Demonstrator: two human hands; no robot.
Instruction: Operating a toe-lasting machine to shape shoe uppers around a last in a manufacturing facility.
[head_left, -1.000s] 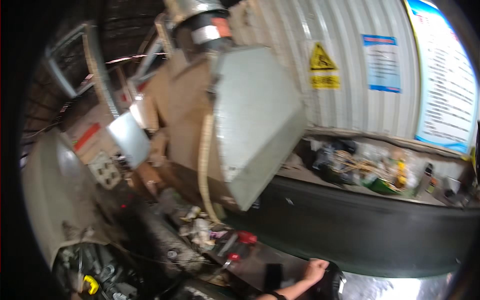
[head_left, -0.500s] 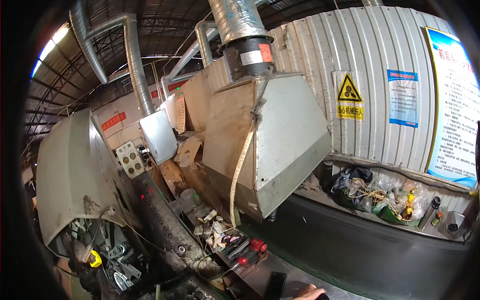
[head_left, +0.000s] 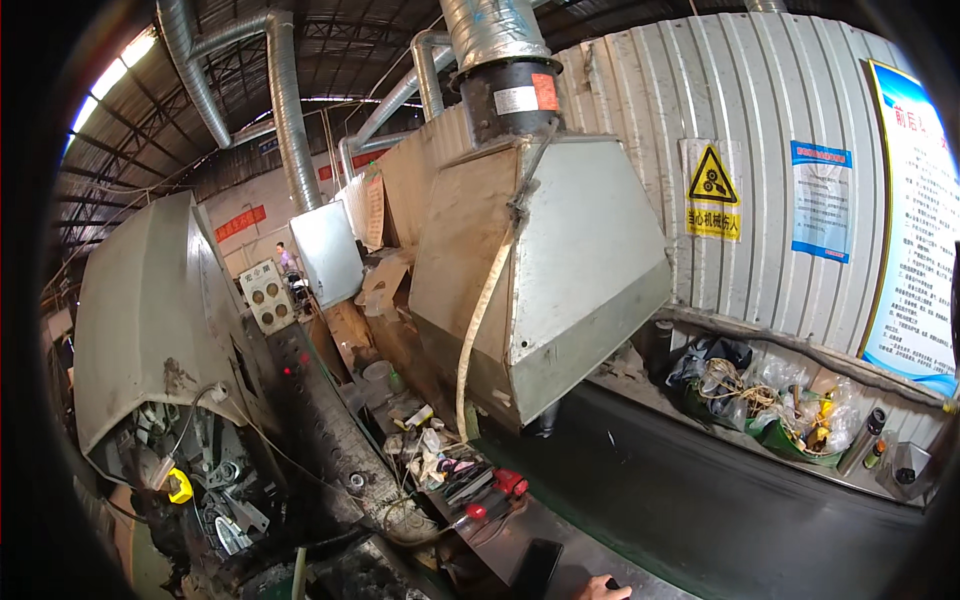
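A bare hand (head_left: 600, 589) is near a flat black thing (head_left: 537, 568) on a grey metal table (head_left: 590, 553).
Only part of the hand shows, at the bottom edge; a small dark thing (head_left: 613, 583) is by its fingers, and I cannot tell if the hand grips it; the flat black thing lies just left of the hand; farther up the table are a red thing (head_left: 511, 483) and a messy pile (head_left: 430, 460); off to the left, a yellow thing (head_left: 180, 487) sits by dirty metal parts; a wide dark strip (head_left: 700, 500) runs behind the table; a big grey hood (head_left: 590, 270) hangs above; past the strip are plastic bags (head_left: 790, 375) and a tall bottle (head_left: 860, 445); behind them is a bumpy wall (head_left: 630, 90) with a yellow sign (head_left: 712, 190); shiny pipes (head_left: 290, 110) are far back.
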